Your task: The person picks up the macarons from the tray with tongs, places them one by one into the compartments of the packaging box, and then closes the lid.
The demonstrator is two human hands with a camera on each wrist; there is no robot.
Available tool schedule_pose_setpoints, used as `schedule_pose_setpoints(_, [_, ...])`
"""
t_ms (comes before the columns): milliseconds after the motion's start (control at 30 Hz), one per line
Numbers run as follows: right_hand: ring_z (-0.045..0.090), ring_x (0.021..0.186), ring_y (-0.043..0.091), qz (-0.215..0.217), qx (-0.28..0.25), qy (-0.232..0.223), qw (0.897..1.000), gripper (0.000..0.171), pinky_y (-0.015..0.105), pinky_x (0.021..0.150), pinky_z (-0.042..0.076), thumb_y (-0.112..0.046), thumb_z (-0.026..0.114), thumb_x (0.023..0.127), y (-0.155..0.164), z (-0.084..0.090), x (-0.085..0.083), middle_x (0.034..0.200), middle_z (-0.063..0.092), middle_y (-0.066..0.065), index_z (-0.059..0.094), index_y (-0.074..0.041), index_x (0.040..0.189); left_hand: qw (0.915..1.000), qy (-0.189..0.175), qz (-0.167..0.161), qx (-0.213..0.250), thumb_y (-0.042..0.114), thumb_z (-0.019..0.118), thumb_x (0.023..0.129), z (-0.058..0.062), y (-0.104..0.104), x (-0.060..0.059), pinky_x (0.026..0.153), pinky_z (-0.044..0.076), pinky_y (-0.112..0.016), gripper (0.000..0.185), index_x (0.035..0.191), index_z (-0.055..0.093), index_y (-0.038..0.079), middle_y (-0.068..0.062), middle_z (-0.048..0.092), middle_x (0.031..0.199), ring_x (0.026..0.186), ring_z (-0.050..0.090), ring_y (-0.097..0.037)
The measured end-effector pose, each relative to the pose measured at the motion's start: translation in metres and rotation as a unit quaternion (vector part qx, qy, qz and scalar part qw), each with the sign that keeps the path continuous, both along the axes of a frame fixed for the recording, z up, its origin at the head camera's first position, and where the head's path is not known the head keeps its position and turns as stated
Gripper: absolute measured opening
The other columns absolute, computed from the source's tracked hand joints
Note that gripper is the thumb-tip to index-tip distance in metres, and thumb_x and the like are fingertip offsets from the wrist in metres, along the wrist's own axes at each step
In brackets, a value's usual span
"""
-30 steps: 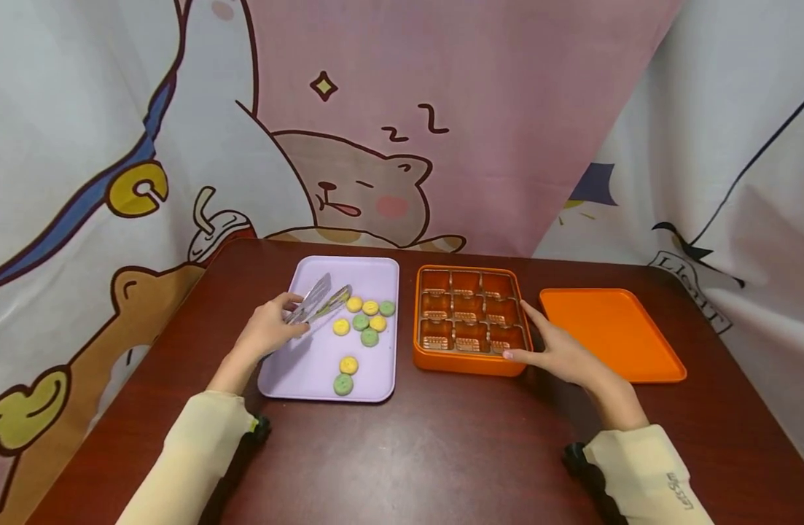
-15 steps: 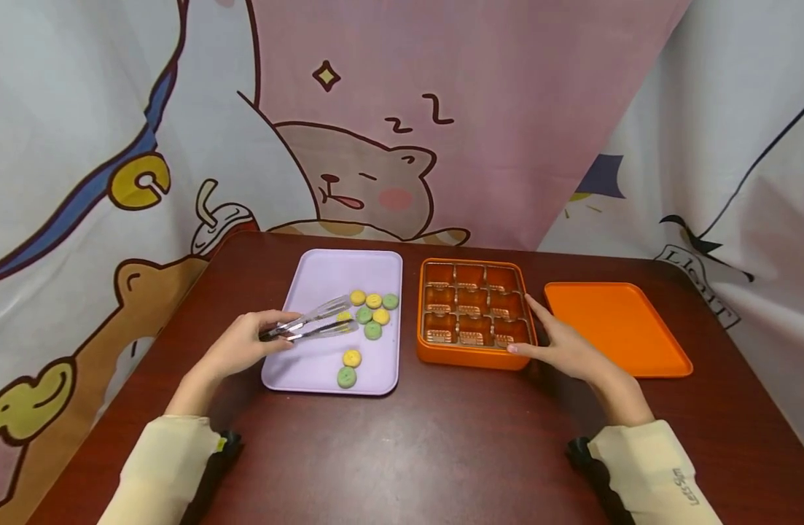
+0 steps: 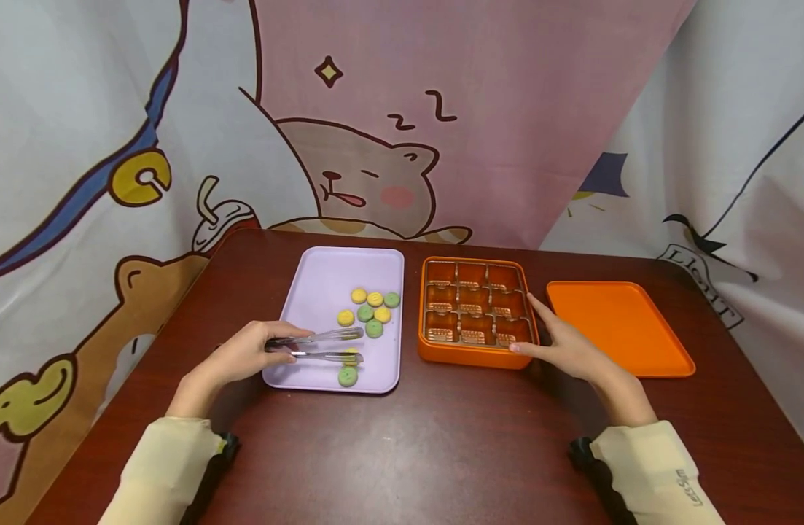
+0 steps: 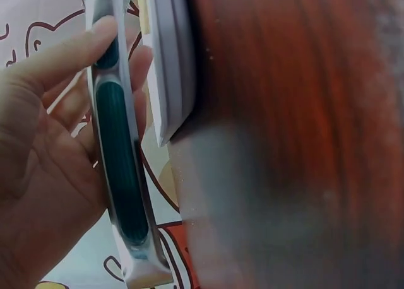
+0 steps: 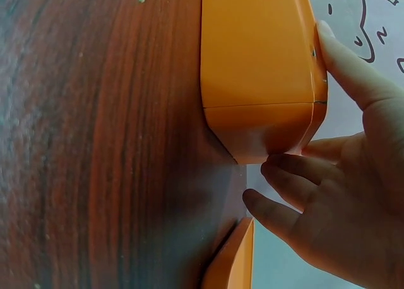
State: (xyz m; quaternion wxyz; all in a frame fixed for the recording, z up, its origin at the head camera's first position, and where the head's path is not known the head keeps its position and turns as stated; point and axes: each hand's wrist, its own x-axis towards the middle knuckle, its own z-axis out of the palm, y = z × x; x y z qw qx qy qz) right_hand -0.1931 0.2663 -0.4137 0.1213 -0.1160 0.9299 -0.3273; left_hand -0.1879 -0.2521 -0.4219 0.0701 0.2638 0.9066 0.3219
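My left hand (image 3: 240,355) grips metal tongs (image 3: 319,345) with green-padded handles (image 4: 120,163). Their tips lie over the near part of a lilac tray (image 3: 323,288), on either side of a yellow cookie (image 3: 350,354). A green cookie (image 3: 348,376) lies just in front of them, and several yellow and green cookies (image 3: 370,307) sit further back on the tray. My right hand (image 3: 562,348) rests with straight fingers against the right side and front corner of an orange box (image 3: 470,356) with a gold divided insert (image 3: 471,305). In the right wrist view the thumb touches the box wall (image 5: 259,62).
An orange lid (image 3: 617,327) lies flat to the right of the box. Everything sits on a dark red wooden table (image 3: 408,452). A cartoon-printed cloth (image 3: 375,117) hangs close behind and along both sides of the table.
My left hand drew back toward me and swung the tongs down from the cookie cluster, so their tips now flank the near yellow cookie. The right hand stayed on the box.
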Motion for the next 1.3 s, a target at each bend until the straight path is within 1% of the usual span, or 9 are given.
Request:
schedule_pose_setpoints(100, [0.022,0.134,0.051,0.000,0.001,-0.001,1.000,0.102,0.067,0.100,0.024,-0.049,0.065,0.084,0.000,0.000,0.001,0.152,0.014,0.029,-0.003,-0.013,0.152,0.9998,-0.009,-0.015,-0.009,0.005,0.075,0.077,0.000,0.002,-0.001,0.081,0.049,-0.035,0.042,0.118,0.067,0.014,-0.004,0.068,0.111,0.094,0.061,-0.017])
schedule_pose_setpoints(167, [0.022,0.134,0.051,0.000,0.000,-0.001,1.000,0.102,0.067,0.100,0.024,-0.048,0.065,0.085,0.000,0.000,0.001,0.152,0.014,0.029,-0.003,-0.013,0.152,0.9996,-0.005,-0.017,-0.022,0.005,0.074,0.078,-0.002,0.004,-0.001,0.082,0.049,-0.036,0.041,0.117,0.068,0.014,-0.004,0.069,0.109,0.094,0.061,-0.016])
schedule_pose_setpoints(233, [0.022,0.134,0.050,0.000,-0.002,-0.001,1.000,0.102,0.067,0.100,0.024,-0.048,0.065,0.085,0.001,0.000,0.001,0.152,0.014,0.029,-0.003,-0.012,0.152,0.9994,0.000,-0.008,-0.035,0.005,0.074,0.079,-0.003,0.006,-0.002,0.081,0.050,-0.036,0.038,0.115,0.069,0.014,-0.003,0.069,0.108,0.093,0.062,-0.014])
schedule_pose_setpoints(433, [0.023,0.134,0.050,0.000,-0.008,0.002,1.000,0.102,0.066,0.100,0.024,-0.048,0.065,0.084,0.002,0.000,0.000,0.152,0.015,0.028,-0.002,-0.012,0.152,0.9980,0.018,0.022,-0.055,0.006,0.074,0.078,-0.003,0.010,-0.001,0.073,0.049,-0.033,0.034,0.110,0.072,0.017,0.000,0.071,0.103,0.084,0.060,-0.011])
schedule_pose_setpoints(700, [0.021,0.134,0.050,-0.002,0.001,0.003,1.000,0.102,0.067,0.100,0.023,-0.049,0.065,0.084,0.002,0.000,0.001,0.153,0.014,0.028,-0.002,-0.014,0.152,0.9976,0.034,0.045,-0.041,0.007,0.075,0.077,-0.004,0.010,-0.003,0.072,0.047,-0.031,0.035,0.110,0.072,0.017,-0.002,0.071,0.102,0.085,0.060,-0.013])
schedule_pose_setpoints(833, [0.019,0.135,0.050,-0.001,0.001,0.003,1.000,0.102,0.067,0.100,0.023,-0.049,0.065,0.084,0.001,-0.001,0.001,0.153,0.012,0.028,-0.003,-0.013,0.152,0.9970,0.046,0.055,-0.031,0.006,0.076,0.076,0.002,0.014,-0.006,0.064,0.043,-0.025,0.036,0.110,0.072,0.015,-0.003,0.072,0.098,0.076,0.055,-0.012])
schedule_pose_setpoints(1000, [0.020,0.134,0.051,-0.001,-0.003,0.005,1.000,0.103,0.067,0.100,0.024,-0.048,0.065,0.084,0.001,-0.001,0.001,0.153,0.013,0.028,-0.002,-0.011,0.152,0.9961,0.071,0.052,-0.009,0.005,0.075,0.076,0.011,0.024,-0.012,0.053,0.036,-0.021,0.035,0.110,0.072,0.012,-0.002,0.070,0.088,0.063,0.047,-0.010])
schedule_pose_setpoints(1133, [0.021,0.134,0.051,0.000,-0.001,0.009,1.000,0.103,0.067,0.100,0.024,-0.049,0.065,0.084,0.001,-0.002,0.001,0.153,0.014,0.028,-0.002,-0.011,0.152,0.9954,0.083,0.048,-0.003,0.008,0.075,0.077,0.018,0.035,-0.016,0.052,0.034,-0.021,0.033,0.110,0.072,0.013,0.000,0.068,0.081,0.060,0.044,-0.009])
schedule_pose_setpoints(1300, [0.021,0.134,0.050,0.001,0.002,0.015,1.000,0.102,0.067,0.100,0.024,-0.049,0.065,0.084,0.001,-0.003,0.001,0.153,0.014,0.028,-0.001,-0.011,0.152,0.9948,0.088,0.051,-0.001,0.012,0.075,0.079,0.024,0.049,-0.020,0.052,0.034,-0.021,0.032,0.110,0.072,0.016,0.001,0.069,0.084,0.059,0.043,-0.009])
